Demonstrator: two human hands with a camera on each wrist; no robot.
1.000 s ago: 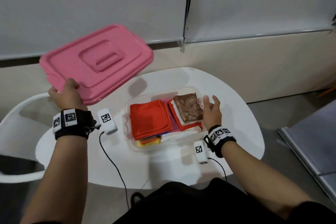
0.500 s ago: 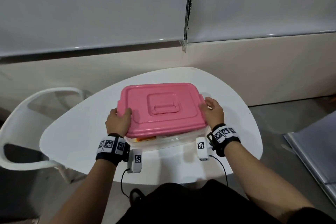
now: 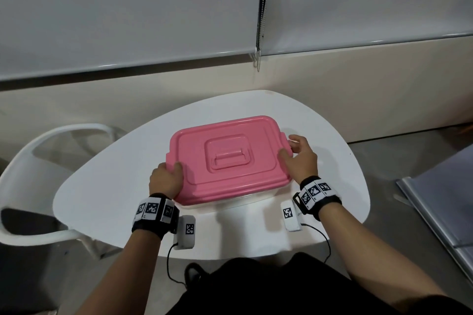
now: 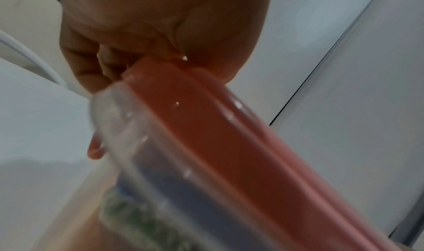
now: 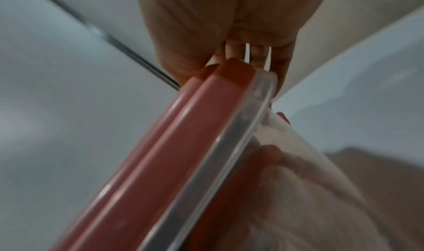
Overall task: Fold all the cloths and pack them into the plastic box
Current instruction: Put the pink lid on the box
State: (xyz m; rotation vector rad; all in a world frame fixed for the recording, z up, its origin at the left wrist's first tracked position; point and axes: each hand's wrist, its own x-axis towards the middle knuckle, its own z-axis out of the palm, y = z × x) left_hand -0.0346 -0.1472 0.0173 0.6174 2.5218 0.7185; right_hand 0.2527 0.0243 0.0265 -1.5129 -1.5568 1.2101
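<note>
The pink lid (image 3: 227, 160), with a recessed moulded handle, is seated on the clear plastic box (image 3: 245, 201) between both hands. It is gripped at one end by the left hand (image 3: 166, 181), at the other by the right hand (image 3: 300, 161). Folded cloths (image 4: 146, 218) are seen blurred through the wall.

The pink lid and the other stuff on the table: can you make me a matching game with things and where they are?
Things:
1. pink lid
2. left hand
3. right hand
4. white chair

Places:
A. beside the table, on its left
B. on top of the clear box
C. at the lid's right end
D. at the lid's near left corner

Pairs: 1-B, 2-D, 3-C, 4-A
</note>
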